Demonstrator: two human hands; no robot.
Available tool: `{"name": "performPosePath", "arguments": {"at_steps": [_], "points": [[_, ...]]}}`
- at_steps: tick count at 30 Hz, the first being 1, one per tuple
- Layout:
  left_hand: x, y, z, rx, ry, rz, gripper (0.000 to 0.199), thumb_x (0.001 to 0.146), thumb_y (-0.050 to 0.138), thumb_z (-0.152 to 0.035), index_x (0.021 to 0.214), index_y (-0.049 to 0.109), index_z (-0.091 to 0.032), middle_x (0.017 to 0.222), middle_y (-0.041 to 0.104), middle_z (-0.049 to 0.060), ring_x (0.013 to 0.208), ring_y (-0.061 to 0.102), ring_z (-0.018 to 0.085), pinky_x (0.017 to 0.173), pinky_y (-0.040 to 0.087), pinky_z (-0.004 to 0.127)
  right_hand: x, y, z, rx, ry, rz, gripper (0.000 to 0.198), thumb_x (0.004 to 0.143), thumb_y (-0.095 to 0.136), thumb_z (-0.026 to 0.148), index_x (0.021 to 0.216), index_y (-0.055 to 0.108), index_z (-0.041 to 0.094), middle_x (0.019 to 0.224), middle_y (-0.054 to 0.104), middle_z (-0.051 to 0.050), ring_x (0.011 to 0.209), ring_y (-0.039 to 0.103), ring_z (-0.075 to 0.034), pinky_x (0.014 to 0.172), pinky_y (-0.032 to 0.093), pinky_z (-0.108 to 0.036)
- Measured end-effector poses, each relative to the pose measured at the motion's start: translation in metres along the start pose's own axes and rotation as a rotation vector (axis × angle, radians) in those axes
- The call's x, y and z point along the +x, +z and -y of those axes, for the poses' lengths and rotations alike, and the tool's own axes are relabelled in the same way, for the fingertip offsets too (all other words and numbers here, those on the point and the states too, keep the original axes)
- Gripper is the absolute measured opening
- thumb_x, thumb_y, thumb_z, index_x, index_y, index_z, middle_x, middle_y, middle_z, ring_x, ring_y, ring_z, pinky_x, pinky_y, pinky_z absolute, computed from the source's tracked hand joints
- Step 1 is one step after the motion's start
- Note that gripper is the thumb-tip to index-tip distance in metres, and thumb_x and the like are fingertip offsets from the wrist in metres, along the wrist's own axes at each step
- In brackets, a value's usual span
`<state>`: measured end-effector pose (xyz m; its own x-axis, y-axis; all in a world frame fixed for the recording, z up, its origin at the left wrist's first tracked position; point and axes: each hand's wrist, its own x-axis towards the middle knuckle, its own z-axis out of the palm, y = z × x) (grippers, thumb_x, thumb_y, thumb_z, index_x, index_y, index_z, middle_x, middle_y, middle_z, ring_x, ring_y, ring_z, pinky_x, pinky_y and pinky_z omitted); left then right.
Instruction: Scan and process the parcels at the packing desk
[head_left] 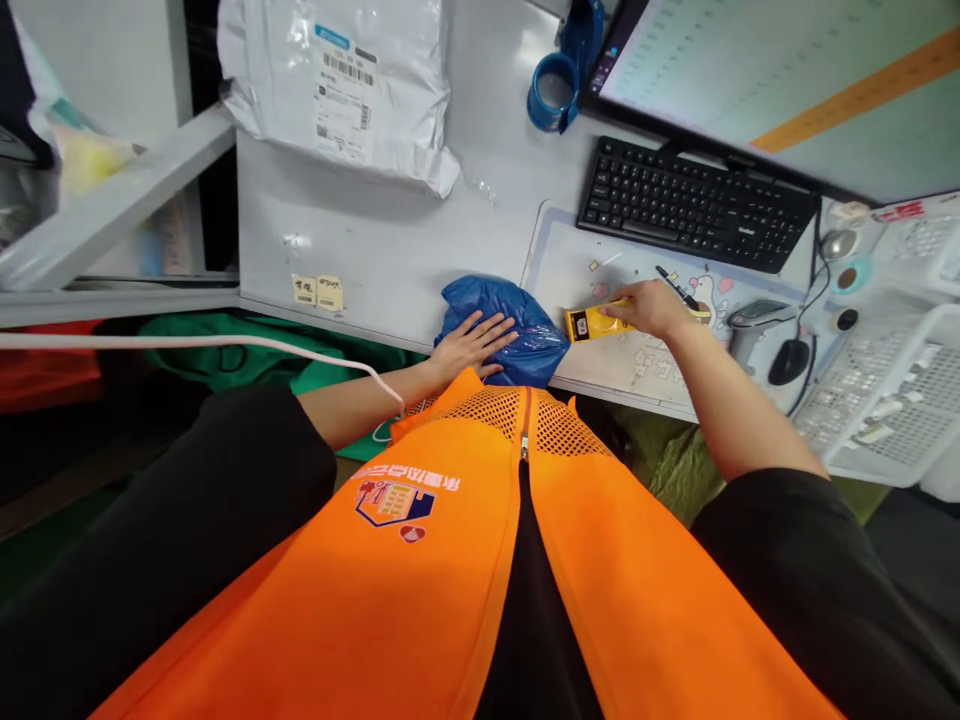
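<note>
A shiny blue plastic bag (536,348) lies crumpled at the front edge of the desk. My left hand (474,345) rests flat on top of it with the fingers spread. Just to the bag's right, my right hand (651,305) grips a small yellow box (592,322). The box has a black end with a square code on it, and that end is close to the bag; whether they touch I cannot tell. A black pen (679,288) shows just beyond my right hand, over the printed desk mat (555,240).
A white parcel (405,110) with labels lies at the back left. Behind the mat are a keyboard (697,205), a monitor (825,80) and a blue tape dispenser (555,92). A scanner (757,318), mouse (789,361) and white baskets (892,390) are on the right. A pale cable (300,350) crosses my left forearm.
</note>
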<state>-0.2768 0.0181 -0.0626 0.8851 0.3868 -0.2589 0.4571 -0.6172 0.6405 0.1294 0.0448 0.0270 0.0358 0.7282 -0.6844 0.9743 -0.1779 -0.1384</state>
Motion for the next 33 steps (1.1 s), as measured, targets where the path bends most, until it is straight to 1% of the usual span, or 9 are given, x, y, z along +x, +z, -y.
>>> {"name": "performPosePath", "arguments": {"at_steps": [5,8,10,15,18,20,23,28,33], "points": [[0.009,-0.021,-0.024,0.071,-0.021,0.018,0.071,0.104,0.054,-0.041,0.17,0.039,-0.02,0.177,0.032,0.016,0.167,0.023,0.035,0.136,0.008,0.059,-0.006,0.003,-0.004,0.032,0.031,0.003,0.046,0.092,0.075,0.057,0.117,0.086,0.02,0.098,0.083,-0.011,0.09,0.074,-0.027,0.082,0.054,-0.034],[0.051,-0.042,-0.031,0.107,0.036,-0.048,0.065,0.105,0.056,-0.046,0.159,0.053,-0.011,0.172,0.042,0.02,0.165,0.027,0.036,0.136,0.012,0.053,-0.009,0.006,-0.005,0.044,0.028,-0.017,0.046,0.093,0.074,0.057,0.118,0.086,0.02,0.098,0.083,-0.01,0.092,0.074,-0.026,0.083,0.053,-0.033],[0.091,-0.055,-0.026,0.115,0.011,-0.052,0.079,0.096,0.07,-0.054,0.16,0.052,-0.012,0.174,0.037,0.021,0.164,0.025,0.042,0.135,0.011,0.058,-0.011,0.006,-0.005,0.051,0.029,-0.013,0.046,0.093,0.074,0.056,0.119,0.086,0.02,0.098,0.083,-0.011,0.091,0.074,-0.026,0.083,0.053,-0.033],[0.153,-0.075,-0.012,0.146,-0.119,0.37,0.113,0.054,0.099,-0.064,0.151,0.063,-0.018,0.156,0.059,0.024,0.14,0.053,0.05,0.123,0.035,0.059,-0.024,0.0,-0.006,0.038,0.067,-0.028,0.045,0.093,0.074,0.055,0.118,0.086,0.02,0.099,0.082,-0.011,0.093,0.073,-0.028,0.081,0.052,-0.034],[0.15,-0.083,-0.021,0.097,-0.156,0.573,0.113,0.052,0.098,-0.065,0.149,0.066,-0.018,0.146,0.066,0.023,0.13,0.061,0.047,0.114,0.045,0.052,-0.036,-0.009,-0.007,0.039,0.04,-0.044,0.042,0.092,0.075,0.055,0.115,0.086,0.022,0.09,0.081,-0.009,0.088,0.072,-0.027,0.078,0.052,-0.033],[0.141,-0.089,-0.031,0.09,-0.166,0.641,0.106,0.055,0.095,-0.067,0.145,0.071,-0.016,0.143,0.068,0.023,0.132,0.058,0.048,0.116,0.042,0.053,-0.044,-0.016,-0.006,0.028,0.013,-0.047,0.041,0.091,0.076,0.056,0.111,0.086,0.022,0.084,0.08,-0.008,0.084,0.071,-0.027,0.076,0.051,-0.034],[0.126,-0.1,-0.047,0.167,-0.117,0.586,0.099,0.061,0.091,-0.067,0.141,0.072,-0.012,0.149,0.061,0.025,0.142,0.047,0.051,0.122,0.033,0.055,-0.059,-0.028,-0.004,0.035,-0.016,-0.035,0.039,0.09,0.077,0.055,0.108,0.086,0.022,0.079,0.078,-0.007,0.08,0.071,-0.026,0.074,0.049,-0.034],[0.088,-0.115,-0.076,0.169,-0.027,0.529,0.094,0.08,0.085,-0.054,0.155,0.052,-0.009,0.129,0.073,0.024,0.112,0.069,0.041,0.096,0.051,0.044,-0.092,-0.048,-0.006,0.148,-0.04,0.005,0.04,0.087,0.079,0.058,0.106,0.087,0.023,0.082,0.079,-0.006,0.074,0.069,-0.022,0.068,0.048,-0.033],[0.045,-0.119,-0.099,0.356,0.14,0.266,0.07,0.092,0.08,-0.043,0.144,0.053,-0.004,0.119,0.073,0.024,0.113,0.07,0.039,0.097,0.048,0.043,-0.118,-0.057,-0.013,0.249,-0.089,0.031,0.045,0.085,0.079,0.067,0.098,0.088,0.025,0.082,0.08,-0.004,0.072,0.068,-0.02,0.071,0.05,-0.033]]}}
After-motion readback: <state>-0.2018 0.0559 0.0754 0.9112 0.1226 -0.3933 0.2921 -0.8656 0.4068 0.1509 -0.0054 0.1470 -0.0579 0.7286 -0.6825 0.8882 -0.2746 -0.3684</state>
